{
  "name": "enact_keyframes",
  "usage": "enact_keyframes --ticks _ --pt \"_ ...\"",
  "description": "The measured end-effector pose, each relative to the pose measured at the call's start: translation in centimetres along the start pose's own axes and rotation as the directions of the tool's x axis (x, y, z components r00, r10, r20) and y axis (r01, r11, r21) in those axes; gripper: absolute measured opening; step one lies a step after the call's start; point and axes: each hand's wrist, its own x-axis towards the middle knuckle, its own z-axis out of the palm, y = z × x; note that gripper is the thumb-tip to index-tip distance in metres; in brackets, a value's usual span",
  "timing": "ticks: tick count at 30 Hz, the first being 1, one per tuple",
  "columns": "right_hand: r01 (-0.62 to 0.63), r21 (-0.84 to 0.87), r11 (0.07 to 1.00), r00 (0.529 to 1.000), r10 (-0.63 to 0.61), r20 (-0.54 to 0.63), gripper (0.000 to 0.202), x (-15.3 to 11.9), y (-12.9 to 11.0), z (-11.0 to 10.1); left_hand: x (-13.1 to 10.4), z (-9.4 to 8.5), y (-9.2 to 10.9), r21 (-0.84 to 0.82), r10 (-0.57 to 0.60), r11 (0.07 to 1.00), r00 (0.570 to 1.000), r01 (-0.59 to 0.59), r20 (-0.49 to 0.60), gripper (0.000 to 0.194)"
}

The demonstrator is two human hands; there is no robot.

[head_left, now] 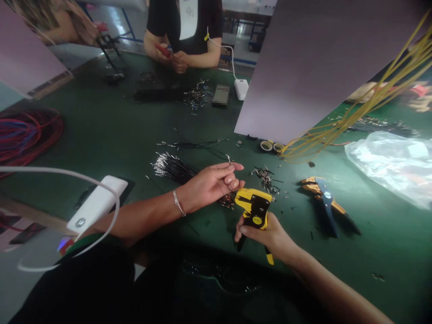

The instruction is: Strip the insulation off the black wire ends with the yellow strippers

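My right hand is wrapped round the handles of a yellow and black wire stripper, its jaws pointing up and left. Just left of the jaws, my left hand pinches a thin black wire between thumb and fingers; a bright end sticks up above the fingertips. Under the left hand and forearm lies a bundle of black wires with silvery ends, partly hidden by that hand. Copper-coloured wire ends show between the left hand and the stripper. A heap of short cut scraps lies beyond the stripper.
A blue and orange wire stripper lies at right, near a clear plastic bag. Two tape rolls sit by an upright panel, with yellow wires hanging beside it. Red and blue wire coils lie left. Across the table sits another person.
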Motion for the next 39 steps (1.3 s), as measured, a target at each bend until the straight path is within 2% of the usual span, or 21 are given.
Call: enact_keyframes --ticks 12,18,29,35,39 --pt "-0.031 -0.151 0.988 0.989 0.009 -0.149 0.025 -0.1 0.0 0.7 0.1 0.1 -0.2 -0.012 -0.027 1.000 0.999 0.026 -0.032 0.014" --pt "0.011 -0.144 0.989 0.976 -0.042 -0.215 0.027 0.0 0.3 0.8 0.0 0.0 -0.1 0.017 -0.051 0.999 0.998 0.051 -0.025 0.014" --pt "0.007 -0.149 0.989 0.966 -0.045 -0.254 0.024 0.0 0.0 1.1 -0.2 0.2 0.1 0.091 -0.004 0.996 1.000 0.003 0.007 0.013" --pt "0.022 -0.256 0.966 0.950 -0.101 -0.296 0.020 -0.1 -0.5 0.6 -0.5 0.4 0.2 0.104 0.021 0.994 0.998 -0.026 0.051 0.015" --pt "0.027 -0.250 0.968 0.943 -0.107 -0.314 0.018 0.0 -0.1 0.6 -0.5 0.3 0.2 0.110 0.029 0.993 0.998 -0.035 0.061 0.015"
